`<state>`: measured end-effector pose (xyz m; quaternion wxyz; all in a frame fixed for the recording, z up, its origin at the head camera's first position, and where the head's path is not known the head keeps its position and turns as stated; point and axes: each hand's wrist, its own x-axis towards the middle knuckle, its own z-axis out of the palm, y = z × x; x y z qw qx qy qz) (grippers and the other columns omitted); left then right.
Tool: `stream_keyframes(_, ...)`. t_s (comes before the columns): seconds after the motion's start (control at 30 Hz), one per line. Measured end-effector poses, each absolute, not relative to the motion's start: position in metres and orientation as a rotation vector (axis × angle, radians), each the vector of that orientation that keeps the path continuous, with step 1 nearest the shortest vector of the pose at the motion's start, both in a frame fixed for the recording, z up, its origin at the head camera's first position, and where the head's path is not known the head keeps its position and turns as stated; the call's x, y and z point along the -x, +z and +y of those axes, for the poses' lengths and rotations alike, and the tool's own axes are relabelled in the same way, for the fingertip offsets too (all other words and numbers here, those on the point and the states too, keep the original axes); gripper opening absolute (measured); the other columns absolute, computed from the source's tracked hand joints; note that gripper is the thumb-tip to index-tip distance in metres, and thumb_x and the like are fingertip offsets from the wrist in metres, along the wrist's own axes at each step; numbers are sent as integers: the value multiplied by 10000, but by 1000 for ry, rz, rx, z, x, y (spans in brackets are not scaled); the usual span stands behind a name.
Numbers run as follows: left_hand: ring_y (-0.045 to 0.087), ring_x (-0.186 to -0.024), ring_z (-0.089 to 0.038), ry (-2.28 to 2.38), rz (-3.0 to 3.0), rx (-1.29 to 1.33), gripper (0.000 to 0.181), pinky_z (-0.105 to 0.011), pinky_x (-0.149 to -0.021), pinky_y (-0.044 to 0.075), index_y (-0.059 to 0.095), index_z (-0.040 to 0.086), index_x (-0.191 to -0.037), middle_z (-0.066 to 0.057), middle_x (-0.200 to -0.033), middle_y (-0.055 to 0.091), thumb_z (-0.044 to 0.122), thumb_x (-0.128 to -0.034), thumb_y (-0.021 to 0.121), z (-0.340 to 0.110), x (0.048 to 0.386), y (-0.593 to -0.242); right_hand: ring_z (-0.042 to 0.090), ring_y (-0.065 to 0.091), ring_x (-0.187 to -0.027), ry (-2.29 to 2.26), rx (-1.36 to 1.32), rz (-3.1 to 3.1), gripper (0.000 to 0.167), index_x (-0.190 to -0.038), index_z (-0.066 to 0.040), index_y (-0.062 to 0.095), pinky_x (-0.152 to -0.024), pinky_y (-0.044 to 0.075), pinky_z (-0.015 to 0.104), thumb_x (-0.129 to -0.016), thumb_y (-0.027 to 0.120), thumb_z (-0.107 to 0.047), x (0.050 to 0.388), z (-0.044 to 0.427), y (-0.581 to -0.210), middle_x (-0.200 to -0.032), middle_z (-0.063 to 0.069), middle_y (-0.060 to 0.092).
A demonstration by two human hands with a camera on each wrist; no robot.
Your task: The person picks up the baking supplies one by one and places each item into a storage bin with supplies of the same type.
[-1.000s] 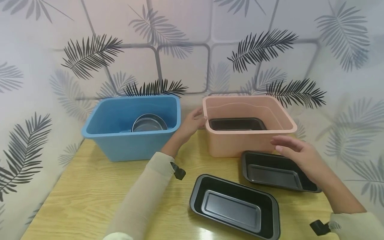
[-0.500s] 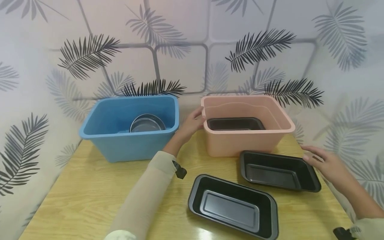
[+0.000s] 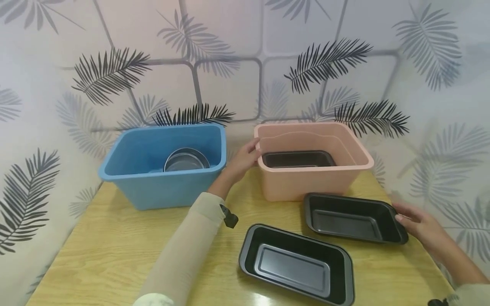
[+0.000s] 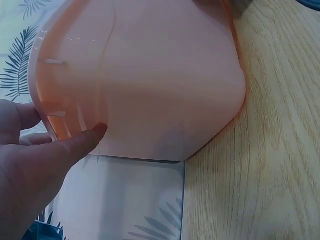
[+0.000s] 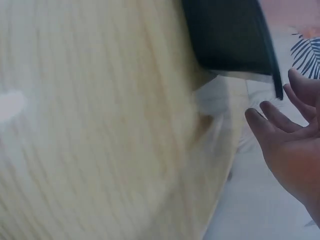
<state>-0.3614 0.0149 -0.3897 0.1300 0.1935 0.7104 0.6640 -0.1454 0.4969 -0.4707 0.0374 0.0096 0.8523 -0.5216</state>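
My left hand (image 3: 242,161) holds the left end of a pink plastic bin (image 3: 306,183). In the left wrist view, the thumb of that hand (image 4: 37,162) lies on the bin's outer wall (image 4: 165,90), with fingers at the rim. A dark loaf pan (image 3: 329,159) rests inside the bin. My right hand (image 3: 426,229) is at the right end of a second dark loaf pan (image 3: 344,224) on the table. From the right wrist, its fingers (image 5: 272,117) look loosely bent beside the pan's edge (image 5: 227,40), with a small gap between.
A third loaf pan (image 3: 292,267) lies nearer on the wooden table (image 3: 115,255). To the left, a blue plastic bin (image 3: 164,189) holds round metal pans (image 3: 185,161). A wall covering with a leaf pattern (image 3: 229,93) rises behind the bins.
My right hand has moved right and down, from beside the pink bin's front to the right end of the second loaf pan. The left hand has stayed at the bin's rim.
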Motion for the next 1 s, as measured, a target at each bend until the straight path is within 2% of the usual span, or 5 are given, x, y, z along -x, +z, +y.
stream_keyframes(0.17,402,-1462,-285,1948,2024,-600,572,-478,-1125,444,247,143,-1613,-141,-1652,287,161,-1084,463,15,360,-390,-251,485,-987,-1797,-98,2468,507,-1529,-169,448,-778,460,40,-1039,576,-189,143,501,-483,-1138,-414,497)
stream_keyframes(0.27,371,-1481,-273,1943,2008,-619,575,-478,-1143,421,236,173,-1618,-103,-1657,285,180,-1088,458,16,359,-391,-202,475,-1138,-1837,-153,2428,548,-1565,-196,387,-863,450,56,-1047,563,-218,140,500,-486,-1400,-238,510)
stream_keyframes(0.47,281,-1523,-290,1951,1985,-608,586,-480,-1181,361,186,162,-1627,-134,-1680,204,189,-1096,432,14,357,-392,146,-62,-1542,-1915,-215,2302,638,-1617,-262,187,-1169,178,111,-1068,511,-299,140,490,-492,-1659,155,-134)
stream_keyframes(0.67,246,-1529,-335,1960,1968,-600,594,-497,-1185,346,163,135,-1628,-174,-1679,170,177,-1097,424,14,358,-394,-136,565,-1112,-2233,-138,2104,567,-1568,-297,360,-848,538,122,-1054,524,-121,143,485,-497,-1657,-122,120)
stream_keyframes(1.0,277,-1522,-293,1948,1997,-577,639,-498,-1180,348,136,116,-1629,-162,-1679,183,239,-1089,456,13,358,-396,-195,505,-1139,-2173,-186,2080,663,-1621,-233,116,-878,511,91,-1075,492,-218,142,478,-496,-1653,25,-227)
